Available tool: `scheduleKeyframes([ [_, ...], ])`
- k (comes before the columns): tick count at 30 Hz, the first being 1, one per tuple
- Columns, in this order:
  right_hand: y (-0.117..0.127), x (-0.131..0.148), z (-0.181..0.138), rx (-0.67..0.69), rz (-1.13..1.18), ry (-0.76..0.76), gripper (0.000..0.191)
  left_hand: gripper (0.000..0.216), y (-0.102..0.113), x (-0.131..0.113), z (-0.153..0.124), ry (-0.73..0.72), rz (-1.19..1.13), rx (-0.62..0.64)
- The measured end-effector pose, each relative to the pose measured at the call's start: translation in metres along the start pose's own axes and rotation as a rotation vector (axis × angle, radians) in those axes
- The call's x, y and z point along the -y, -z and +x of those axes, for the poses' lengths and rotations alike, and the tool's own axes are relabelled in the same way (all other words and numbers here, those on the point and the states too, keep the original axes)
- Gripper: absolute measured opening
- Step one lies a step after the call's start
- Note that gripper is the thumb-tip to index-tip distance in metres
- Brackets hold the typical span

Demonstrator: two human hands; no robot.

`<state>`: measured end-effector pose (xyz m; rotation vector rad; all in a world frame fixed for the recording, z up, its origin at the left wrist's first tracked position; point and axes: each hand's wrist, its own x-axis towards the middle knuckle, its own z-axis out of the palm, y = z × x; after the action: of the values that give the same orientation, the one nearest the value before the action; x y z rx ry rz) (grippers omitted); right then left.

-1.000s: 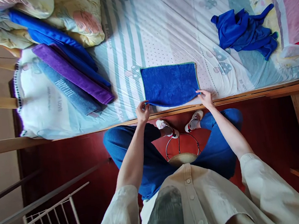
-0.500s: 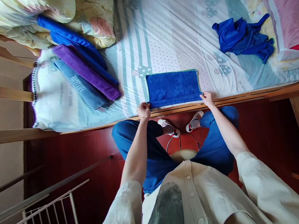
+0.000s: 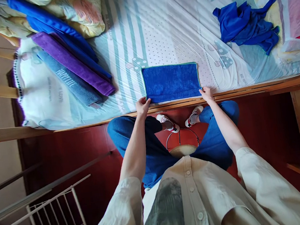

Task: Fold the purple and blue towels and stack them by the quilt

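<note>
Frame centre: the person's left hand (image 3: 143, 106) and right hand (image 3: 207, 94) pinch the near corners of a green-edged rectangular blue fabric towel (image 3: 172, 82), which uneven pulling could skew.

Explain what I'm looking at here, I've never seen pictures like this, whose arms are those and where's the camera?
There's no machine: these are a person's bare hands. Every picture comes from one camera worn on that person's head, looking forward and down, so their shirt and jeans show too. On the bed, a blue cloth lies spread near the edge. The left hand pinches its near left corner, the right hand its near right one. Further left lie a purple towel and a grey-blue towel; to the right, a crumpled blue heap.
</note>
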<state>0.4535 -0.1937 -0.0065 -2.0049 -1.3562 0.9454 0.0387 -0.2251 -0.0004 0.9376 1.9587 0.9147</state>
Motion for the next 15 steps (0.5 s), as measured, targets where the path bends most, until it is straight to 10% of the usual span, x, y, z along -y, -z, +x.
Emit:
scheduleKeyframes([
  [15,-0.002,0.01,-0.006,-0.078,-0.011,-0.074,0.018,0.015,0.005,-0.011,-0.004,0.045,0.225,-0.14],
])
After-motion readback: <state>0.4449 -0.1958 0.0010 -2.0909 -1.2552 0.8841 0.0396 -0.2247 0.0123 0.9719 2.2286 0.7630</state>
